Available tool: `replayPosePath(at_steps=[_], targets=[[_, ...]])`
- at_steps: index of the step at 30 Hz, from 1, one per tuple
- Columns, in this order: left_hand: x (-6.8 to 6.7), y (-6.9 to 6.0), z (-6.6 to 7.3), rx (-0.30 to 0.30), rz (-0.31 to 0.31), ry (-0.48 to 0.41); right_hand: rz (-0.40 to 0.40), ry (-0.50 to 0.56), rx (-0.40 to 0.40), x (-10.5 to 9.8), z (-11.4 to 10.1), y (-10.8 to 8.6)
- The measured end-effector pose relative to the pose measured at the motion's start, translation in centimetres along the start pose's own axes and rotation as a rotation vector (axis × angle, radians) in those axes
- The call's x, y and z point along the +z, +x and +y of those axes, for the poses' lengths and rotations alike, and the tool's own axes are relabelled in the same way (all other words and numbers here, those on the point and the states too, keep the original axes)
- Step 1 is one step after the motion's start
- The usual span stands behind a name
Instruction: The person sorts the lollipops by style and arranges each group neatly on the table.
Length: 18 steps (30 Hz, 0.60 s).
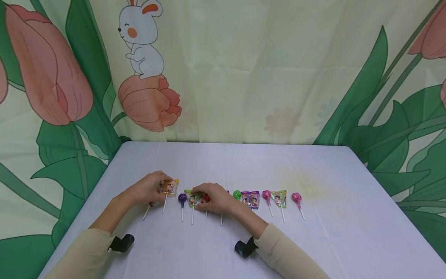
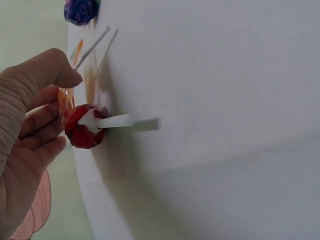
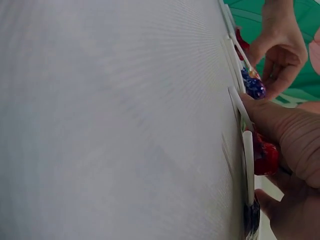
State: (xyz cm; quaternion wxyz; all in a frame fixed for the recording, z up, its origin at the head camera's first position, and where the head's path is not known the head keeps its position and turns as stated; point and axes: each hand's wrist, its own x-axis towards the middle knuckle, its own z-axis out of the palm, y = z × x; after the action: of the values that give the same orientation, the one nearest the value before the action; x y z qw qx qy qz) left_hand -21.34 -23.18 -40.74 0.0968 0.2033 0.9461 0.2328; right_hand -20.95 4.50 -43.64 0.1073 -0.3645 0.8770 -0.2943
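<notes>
My left hand pinches the orange wrapper of a lollipop at the left end of a row. In the left wrist view, a red lollipop lies just beside its fingers. My right hand reaches into the row, thumb and forefinger at the edges of a lollipop in a green wrapper. A red lollipop sits under the right palm, partly hidden. Between the two hands lies a purple lollipop with its stick towards me.
Right of my right hand, the row continues with a green lollipop, a purple packet, a pink lollipop, a green packet and another pink lollipop. A white cloth covers the table; a printed curtain hangs behind.
</notes>
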Motion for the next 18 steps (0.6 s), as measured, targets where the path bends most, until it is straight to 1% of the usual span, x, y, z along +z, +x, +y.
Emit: replayPosePath(at_steps=[9, 16, 18], targets=[[-1.2, 2.9, 0.2, -0.041, 0.004, 0.026, 0.005, 0.009, -0.015, 0.0, 0.2, 0.0], [-1.9, 5.3, 0.0, -0.037, -0.003, 0.006, 0.016, 0.011, -0.034, 0.1, 0.4, 0.0], [-1.9, 5.9, -0.1, -0.047, -0.005, -0.001, 0.017, 0.009, -0.043, 0.1, 0.5, 0.0]])
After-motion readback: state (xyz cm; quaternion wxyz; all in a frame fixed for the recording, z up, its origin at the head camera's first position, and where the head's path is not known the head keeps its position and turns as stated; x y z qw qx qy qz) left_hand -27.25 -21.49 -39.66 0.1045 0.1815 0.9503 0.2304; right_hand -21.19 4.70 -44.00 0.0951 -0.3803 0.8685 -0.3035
